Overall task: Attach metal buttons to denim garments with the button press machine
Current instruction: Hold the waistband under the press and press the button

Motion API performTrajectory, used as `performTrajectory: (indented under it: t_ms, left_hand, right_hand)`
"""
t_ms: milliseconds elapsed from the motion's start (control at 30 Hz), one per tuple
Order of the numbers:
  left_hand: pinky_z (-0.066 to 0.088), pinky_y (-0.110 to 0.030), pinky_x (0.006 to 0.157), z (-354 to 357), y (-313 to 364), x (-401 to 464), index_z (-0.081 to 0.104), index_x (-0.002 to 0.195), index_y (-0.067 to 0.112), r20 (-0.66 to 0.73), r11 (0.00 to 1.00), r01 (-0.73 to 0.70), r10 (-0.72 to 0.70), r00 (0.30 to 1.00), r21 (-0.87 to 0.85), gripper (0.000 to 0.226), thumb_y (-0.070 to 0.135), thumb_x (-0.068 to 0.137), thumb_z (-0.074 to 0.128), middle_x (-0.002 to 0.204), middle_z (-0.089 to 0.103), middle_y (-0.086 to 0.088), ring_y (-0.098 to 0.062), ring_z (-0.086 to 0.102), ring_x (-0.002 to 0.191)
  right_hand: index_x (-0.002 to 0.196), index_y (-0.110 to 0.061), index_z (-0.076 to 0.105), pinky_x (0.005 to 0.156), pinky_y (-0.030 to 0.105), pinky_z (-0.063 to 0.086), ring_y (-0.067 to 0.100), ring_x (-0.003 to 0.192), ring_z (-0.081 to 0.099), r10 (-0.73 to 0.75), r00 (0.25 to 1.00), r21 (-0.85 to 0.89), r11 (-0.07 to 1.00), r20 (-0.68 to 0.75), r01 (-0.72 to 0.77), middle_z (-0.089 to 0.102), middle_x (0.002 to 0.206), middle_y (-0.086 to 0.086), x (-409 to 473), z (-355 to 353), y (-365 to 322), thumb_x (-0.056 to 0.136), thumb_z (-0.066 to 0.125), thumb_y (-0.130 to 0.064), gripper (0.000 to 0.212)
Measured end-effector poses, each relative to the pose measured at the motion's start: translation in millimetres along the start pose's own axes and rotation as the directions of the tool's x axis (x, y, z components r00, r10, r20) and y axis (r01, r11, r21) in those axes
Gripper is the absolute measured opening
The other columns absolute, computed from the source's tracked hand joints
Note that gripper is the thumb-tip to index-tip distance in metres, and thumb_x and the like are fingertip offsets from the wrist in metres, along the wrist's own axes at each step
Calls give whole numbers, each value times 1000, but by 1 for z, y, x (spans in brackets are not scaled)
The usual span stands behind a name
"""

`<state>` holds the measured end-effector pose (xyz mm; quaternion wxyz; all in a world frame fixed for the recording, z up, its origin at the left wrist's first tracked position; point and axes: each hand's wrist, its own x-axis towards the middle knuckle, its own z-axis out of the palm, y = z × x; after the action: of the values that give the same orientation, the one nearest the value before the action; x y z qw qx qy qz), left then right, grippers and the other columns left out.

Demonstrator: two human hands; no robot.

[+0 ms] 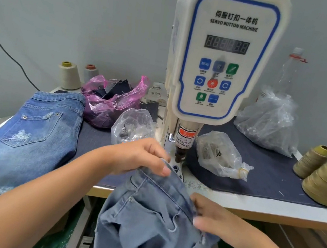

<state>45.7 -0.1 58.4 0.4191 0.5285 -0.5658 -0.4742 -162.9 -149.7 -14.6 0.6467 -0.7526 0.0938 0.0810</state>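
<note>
Item: light denim garment (151, 213), draped over the bench's front edge, waistband end just before the press head (182, 146). Left hand (142, 157) pinches the waistband end; right hand (218, 221) grips it further along. Advice: keep waistband flat, taut, fingertips outside the punch.

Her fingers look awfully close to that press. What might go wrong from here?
1. The left hand grips the waistband right beside the punch, under its finger-warning label; a pinch seems possible if the press fires.
2. The waistband is bunched between the left and right hand, so the button might land off-spot.
3. The bag beside the punch could snag.
</note>
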Motion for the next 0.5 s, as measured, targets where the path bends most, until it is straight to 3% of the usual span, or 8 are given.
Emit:
performTrajectory:
  t_ms: [67,133,200,267,333,367,433,500]
  left_hand:
    - [31,-30,47,5,17,2,37,44,31,29,994,-102,103,994,-45,35,20,67,62,45,29,16,-5,21,42]
    - [24,-47,45,5,34,-1,31,45,26,7,968,-174,178,984,-181,35,15,63,58,43,29,12,-12,15,42]
    - [23,-48,45,-3,53,-3,32,41,23,-91,971,-170,156,984,-167,35,11,62,58,40,28,8,-14,17,39]
    - [35,-43,49,-15,66,-9,42,35,26,-233,991,-123,107,967,-56,41,13,64,66,37,36,11,-11,34,34]
    - [33,-38,60,-24,70,-20,37,40,25,-241,942,-304,265,934,-144,35,21,56,68,40,33,7,-13,37,41]
    - [32,-38,63,-28,69,-27,31,44,22,-263,917,-356,304,916,-178,35,20,51,65,41,29,3,-16,34,43]
    - [30,-42,62,-42,64,-46,27,44,16,-362,948,-303,250,898,-97,36,18,48,62,43,20,-6,-27,29,46]
    - [17,-43,53,-62,64,-66,29,43,4,-440,986,-149,164,883,68,45,22,49,70,50,12,-16,-35,20,49]
  right_hand:
    - [119,-8,51,99,35,43,21,116,54,10,1000,-308,951,11,-7,60,122,9,-1,0,-5,77,61,-50,60]
    - [116,-22,55,94,26,39,8,109,47,87,996,-576,814,0,-71,56,115,4,-3,-4,-11,68,59,-70,67]
    - [111,-41,58,83,4,33,-16,98,42,208,978,-562,811,19,-162,57,109,-9,-8,-7,-9,72,68,-62,46]
    - [111,-56,52,88,0,29,-17,106,39,297,952,-561,801,74,-207,52,114,-23,-13,-7,0,78,72,-49,39]
    - [120,-52,53,103,16,30,1,121,39,323,944,-560,796,70,-231,50,127,-20,-20,-8,13,75,70,-55,48]
    - [119,-45,57,103,21,30,6,122,38,349,936,-570,779,49,-261,52,127,-15,-24,-10,16,72,67,-61,51]
    - [107,-24,63,104,24,27,7,118,40,408,913,-608,727,8,-320,60,117,-4,-39,-24,19,71,60,-66,55]
    - [82,-17,62,106,25,32,7,96,56,375,922,-576,734,-97,-359,66,94,1,-56,-38,13,71,62,-68,51]
